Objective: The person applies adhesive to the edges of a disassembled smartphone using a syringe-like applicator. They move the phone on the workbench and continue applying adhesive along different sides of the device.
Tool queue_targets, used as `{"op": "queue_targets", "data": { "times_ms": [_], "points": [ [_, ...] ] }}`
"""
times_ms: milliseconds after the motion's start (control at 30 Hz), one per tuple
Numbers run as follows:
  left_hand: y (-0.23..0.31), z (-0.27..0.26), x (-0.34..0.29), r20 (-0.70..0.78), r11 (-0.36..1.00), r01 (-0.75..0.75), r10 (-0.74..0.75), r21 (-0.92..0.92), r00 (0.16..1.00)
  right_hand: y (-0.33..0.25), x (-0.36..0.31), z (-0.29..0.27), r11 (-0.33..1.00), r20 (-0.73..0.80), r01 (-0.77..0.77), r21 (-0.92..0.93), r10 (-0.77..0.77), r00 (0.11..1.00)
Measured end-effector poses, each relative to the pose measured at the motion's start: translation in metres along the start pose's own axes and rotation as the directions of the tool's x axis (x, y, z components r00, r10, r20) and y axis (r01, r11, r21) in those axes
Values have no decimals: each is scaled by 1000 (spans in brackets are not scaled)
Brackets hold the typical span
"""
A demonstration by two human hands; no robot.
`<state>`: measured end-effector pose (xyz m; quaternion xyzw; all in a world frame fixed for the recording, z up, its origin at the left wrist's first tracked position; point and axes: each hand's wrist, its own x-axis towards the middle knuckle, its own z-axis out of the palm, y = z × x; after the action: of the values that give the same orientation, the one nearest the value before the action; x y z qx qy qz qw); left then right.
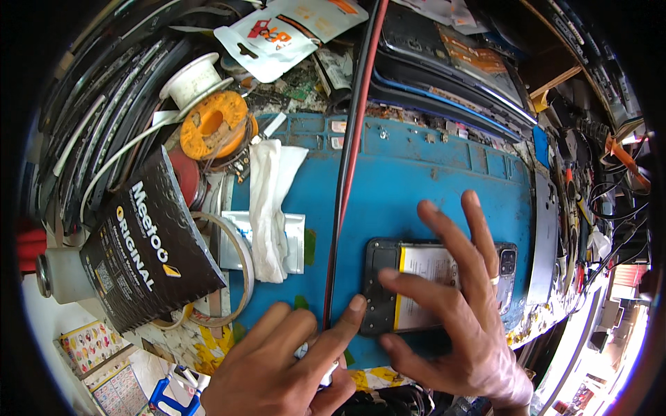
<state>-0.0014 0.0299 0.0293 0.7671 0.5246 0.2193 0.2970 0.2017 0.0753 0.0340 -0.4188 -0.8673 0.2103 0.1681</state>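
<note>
A smartphone with its back off lies on the blue work mat, its pale, yellow-edged battery exposed and its camera block at the right end. Over it spreads my right hand, fingers apart and nothing in them; a ring is on one finger. The thumb is by the phone's lower edge; whether the fingertips touch cannot be told. My left hand is left of the phone, index finger stretched toward it. Its other fingers curl around a small white object, mostly hidden.
A red-and-black cable pair crosses the view left of the phone. Folded white tissue lies on a white packet. Tape rolls, an orange spool and a black pouch stand left. Stacked phone parts line the back; a metal plate is right.
</note>
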Motion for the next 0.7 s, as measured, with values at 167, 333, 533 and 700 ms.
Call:
{"op": "queue_targets", "data": {
  "times_ms": [167, 333, 533, 700],
  "points": [
    [0, 2, -3, -20, 1000, 16, -16, 14, 1000, -4, -5, -6, 991, 48, -129, 31, 128, 991],
    [0, -4, -10, -13, 999, 38, -38, -25, 999, -15, -22, -13, 995, -84, -73, 63, 78, 993],
    [13, -23, -14, -132, 775, -77, -9, -627, 991, -18, -31, 11, 818, -359, 522, 242, -424, 832],
    [25, 32, -24, -111, 415, -64, -90, -908, 990, -19, -32, 12, 680, -381, 713, 169, -622, 684]
  ]
}}
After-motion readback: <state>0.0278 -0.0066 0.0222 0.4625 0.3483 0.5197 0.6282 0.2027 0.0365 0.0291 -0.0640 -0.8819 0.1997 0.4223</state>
